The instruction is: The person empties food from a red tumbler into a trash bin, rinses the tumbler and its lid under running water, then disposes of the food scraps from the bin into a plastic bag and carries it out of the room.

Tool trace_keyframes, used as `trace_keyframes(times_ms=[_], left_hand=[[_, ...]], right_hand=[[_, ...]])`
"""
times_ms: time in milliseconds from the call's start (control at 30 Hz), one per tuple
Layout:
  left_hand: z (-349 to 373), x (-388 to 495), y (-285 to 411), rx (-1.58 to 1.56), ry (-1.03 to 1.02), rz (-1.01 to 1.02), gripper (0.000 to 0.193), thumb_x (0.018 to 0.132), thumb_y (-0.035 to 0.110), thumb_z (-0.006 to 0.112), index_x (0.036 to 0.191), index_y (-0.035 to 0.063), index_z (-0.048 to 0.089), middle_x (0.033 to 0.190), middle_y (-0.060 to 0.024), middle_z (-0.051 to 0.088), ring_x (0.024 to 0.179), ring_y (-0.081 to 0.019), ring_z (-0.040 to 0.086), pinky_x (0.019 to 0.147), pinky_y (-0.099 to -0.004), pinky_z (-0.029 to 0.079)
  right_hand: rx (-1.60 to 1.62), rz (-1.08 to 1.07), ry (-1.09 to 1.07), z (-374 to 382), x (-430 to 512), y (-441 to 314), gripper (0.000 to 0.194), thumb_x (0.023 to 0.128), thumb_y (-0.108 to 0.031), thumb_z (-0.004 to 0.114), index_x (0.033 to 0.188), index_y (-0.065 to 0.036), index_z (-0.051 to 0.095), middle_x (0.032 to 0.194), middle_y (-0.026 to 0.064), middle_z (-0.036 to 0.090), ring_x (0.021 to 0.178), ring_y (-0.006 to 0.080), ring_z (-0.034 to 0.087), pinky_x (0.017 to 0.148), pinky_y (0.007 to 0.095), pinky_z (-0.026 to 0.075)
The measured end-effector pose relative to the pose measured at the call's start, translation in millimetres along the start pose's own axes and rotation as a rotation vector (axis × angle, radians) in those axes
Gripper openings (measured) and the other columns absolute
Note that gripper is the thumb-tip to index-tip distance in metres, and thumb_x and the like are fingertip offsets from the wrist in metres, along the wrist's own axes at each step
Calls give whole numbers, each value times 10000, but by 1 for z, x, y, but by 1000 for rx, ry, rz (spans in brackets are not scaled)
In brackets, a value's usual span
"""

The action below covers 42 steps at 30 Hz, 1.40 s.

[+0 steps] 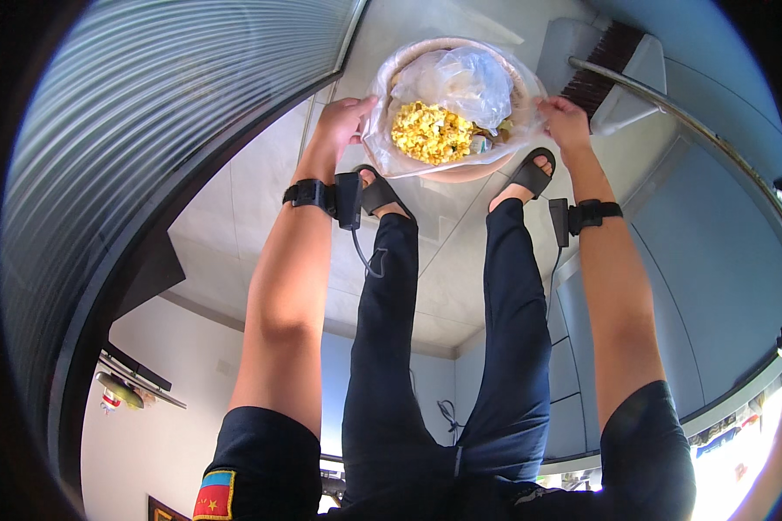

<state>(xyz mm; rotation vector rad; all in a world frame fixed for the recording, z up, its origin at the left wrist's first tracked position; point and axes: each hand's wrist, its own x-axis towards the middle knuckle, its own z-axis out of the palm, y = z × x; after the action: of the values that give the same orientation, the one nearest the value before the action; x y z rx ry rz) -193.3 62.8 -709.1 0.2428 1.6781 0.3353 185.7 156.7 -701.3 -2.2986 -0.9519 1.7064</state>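
A round trash bin (472, 173) stands on the floor in front of my feet, lined with a translucent plastic bag (381, 148). My left hand (342, 124) pinches the bag's edge at the left of the rim. On the opposite side my right hand (565, 122) grips the liner between thumb and fingers. Inside lie a heap of yellow petal-like pieces (432, 133), possibly flowers, and a crumpled clear plastic bag (463, 84). A small pale packet (479, 144) shows beside the yellow heap. The bottom of the bin is hidden.
A dustpan (625, 117) and a broom with dark bristles (605, 65) rest right of the bin, their metal handle (678, 111) running along blue-grey cabinets (704, 215). A ribbed glass door (189, 84) borders the left. My sandalled feet (528, 174) stand near the bin.
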Motion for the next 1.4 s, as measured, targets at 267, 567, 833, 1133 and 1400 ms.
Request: trace_keyframes(times_ms=[267, 567, 833, 1133, 1400], left_hand=[[49, -51, -4, -18, 524, 686, 187, 912, 177, 763, 868, 27, 661, 718, -4, 660, 657, -59, 568, 628, -253, 482], [38, -68, -5, 116, 777, 1072, 95, 980, 87, 670, 966, 7, 620, 844, -35, 660, 729, -68, 581, 680, -248, 506], [32, -111, -44, 147, 616, 730, 89, 959, 88, 672, 960, 18, 616, 810, -122, 675, 641, -236, 666, 580, -338, 518], [50, -145, 7, 215, 513, 787, 98, 984, 71, 661, 933, 20, 595, 754, -38, 650, 582, -43, 560, 531, -210, 461], [42, -173, 11, 154, 537, 679, 105, 967, 75, 667, 955, 2, 592, 744, -73, 657, 579, -107, 605, 563, -259, 496]], right_hand=[[-42, -720, 142, 11, -78, -14, 230, 970, -195, 695, 1024, 28, 715, 911, 29, 688, 816, 77, 593, 732, 238, 480], [162, -721, 122, 12, -79, -13, 142, 1009, -86, 599, 1085, 15, 665, 906, 43, 672, 836, 98, 607, 751, 247, 498], [-262, -835, 398, -17, -123, 31, 157, 998, -43, 600, 1121, -16, 695, 964, 120, 744, 828, 171, 697, 744, 305, 556], [-280, -781, 363, 2, -155, -16, 213, 951, 24, 613, 1124, -30, 725, 966, 159, 736, 822, 238, 728, 733, 305, 564], [-356, -815, 369, -19, -168, -9, 242, 978, -14, 598, 1205, -38, 680, 946, 138, 730, 747, 205, 709, 710, 307, 570]])
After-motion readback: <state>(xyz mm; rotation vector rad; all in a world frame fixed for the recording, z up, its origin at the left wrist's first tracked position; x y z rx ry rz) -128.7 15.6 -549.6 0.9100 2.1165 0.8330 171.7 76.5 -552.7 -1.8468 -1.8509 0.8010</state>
